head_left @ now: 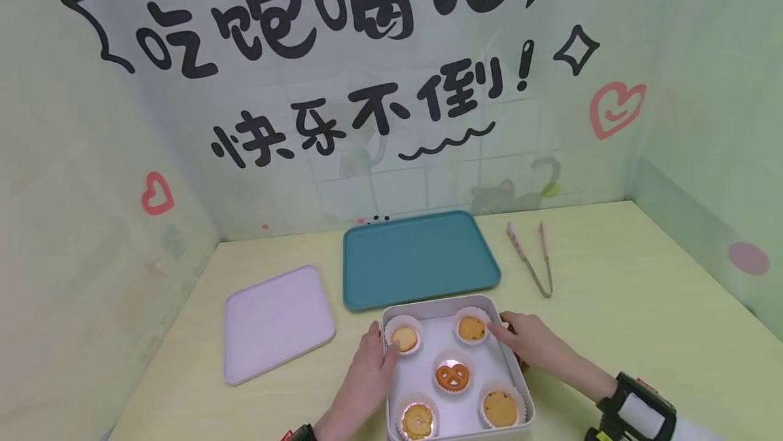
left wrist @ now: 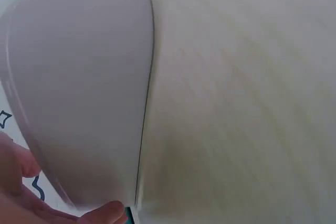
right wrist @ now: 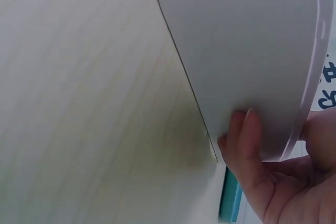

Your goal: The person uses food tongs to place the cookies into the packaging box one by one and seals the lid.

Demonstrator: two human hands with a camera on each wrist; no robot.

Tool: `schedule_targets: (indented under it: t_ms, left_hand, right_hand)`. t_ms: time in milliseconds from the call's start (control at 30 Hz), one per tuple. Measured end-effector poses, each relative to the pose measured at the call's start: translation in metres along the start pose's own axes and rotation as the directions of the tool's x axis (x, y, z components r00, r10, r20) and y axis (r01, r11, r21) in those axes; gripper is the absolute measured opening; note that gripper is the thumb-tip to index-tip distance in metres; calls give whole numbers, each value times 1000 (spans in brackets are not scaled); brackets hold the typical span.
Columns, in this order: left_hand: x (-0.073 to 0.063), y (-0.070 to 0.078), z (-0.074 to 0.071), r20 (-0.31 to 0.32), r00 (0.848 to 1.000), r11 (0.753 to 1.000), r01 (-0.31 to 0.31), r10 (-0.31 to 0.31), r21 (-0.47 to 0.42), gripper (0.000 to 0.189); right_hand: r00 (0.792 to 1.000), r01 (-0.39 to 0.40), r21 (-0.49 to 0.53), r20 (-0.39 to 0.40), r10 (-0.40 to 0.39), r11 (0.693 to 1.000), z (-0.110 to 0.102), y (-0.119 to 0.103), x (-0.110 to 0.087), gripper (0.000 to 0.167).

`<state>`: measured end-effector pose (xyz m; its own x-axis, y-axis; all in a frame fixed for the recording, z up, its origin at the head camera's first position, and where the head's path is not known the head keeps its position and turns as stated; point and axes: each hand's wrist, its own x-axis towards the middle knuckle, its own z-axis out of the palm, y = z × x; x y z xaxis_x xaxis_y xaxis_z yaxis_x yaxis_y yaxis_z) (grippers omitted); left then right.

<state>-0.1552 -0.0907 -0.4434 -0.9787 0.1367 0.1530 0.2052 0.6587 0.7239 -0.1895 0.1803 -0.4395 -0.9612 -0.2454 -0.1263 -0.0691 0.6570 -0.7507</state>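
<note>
A deep white square pan (head_left: 418, 372) stands at the front of the table, with both hands on its side walls. In it lie several cookies in paper cups: a pretzel-shaped cookie (head_left: 453, 378) in the middle and round cookies (head_left: 500, 408) toward the corners. My left hand (head_left: 369, 371) grips the left wall, its thumb over the rim. On the opposite side my right hand (head_left: 535, 338) holds the wall near the back corner, thumb at the rim and fingers (right wrist: 248, 135) against the outside. The pan's lower edge runs close along the tabletop in both wrist views.
Right behind the pan lies a teal tray (head_left: 422, 261). A lilac tray (head_left: 278, 322) is to the left. Metal tongs (head_left: 538, 268) with pink handles lie spread at the back right. Walls (head_left: 703, 155) with lettering and drawings bound the table (head_left: 618, 278).
</note>
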Motion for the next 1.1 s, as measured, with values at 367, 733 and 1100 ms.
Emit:
schedule_targets:
  t_ms: [367,733,1100]
  left_hand:
    - [50,-58,-80,-215,976,964,79,-23,253,36]
    - [56,-137,-138,-387,892,826,391,-233,405,35]
    - [54,-161,-143,-542,793,778,518,-280,355,25]
  right_hand:
    - [999,48,5,-1,-48,999,-2,2,-3,25]
    - [1000,0,-11,-9,0,1000,2,-3,-2,24]
    - [999,32,-17,-5,-32,999,1,0,-1,26]
